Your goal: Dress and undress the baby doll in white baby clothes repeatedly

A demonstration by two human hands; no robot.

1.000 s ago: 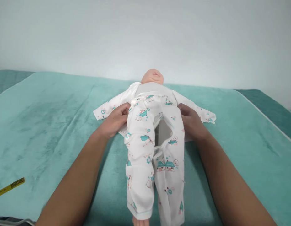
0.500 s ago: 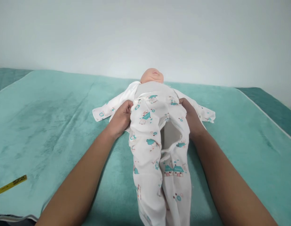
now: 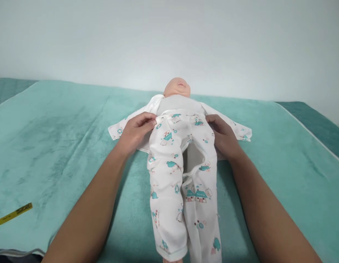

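Observation:
A baby doll lies on its back on a teal blanket, head away from me. It wears white printed trousers and lies on an open white printed top with its sleeves spread out. My left hand pinches the left side of the trousers' waistband, fingers closed on the cloth. My right hand grips the right side of the waistband at the doll's hip. The doll's feet are cut off by the bottom edge.
A yellow measuring tape lies on the blanket at the lower left. A plain pale wall rises behind the bed. A darker teal surface shows past the blanket's right edge.
The trousers were drawn up the doll's body, and the legs lifted slightly and came back down. Both hands stayed on the waistband and now sit a little higher on top of it.

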